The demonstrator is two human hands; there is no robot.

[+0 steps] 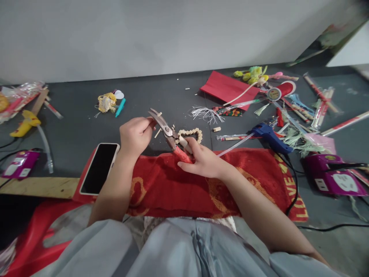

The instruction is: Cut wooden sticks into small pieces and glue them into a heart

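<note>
Over the bench, my right fingers curled around the shears while my left fingers pinched together near the tips, seemingly on a stick, its pale end at the blades. A clean snip wanted it square, fingertips clear.

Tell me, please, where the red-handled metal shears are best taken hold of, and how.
Grip the shears by the red handle, coming from the near right, as the right hand does. The handle slants that way, while the blades point toward the far left, beside the left hand, so seem best avoided.
</note>
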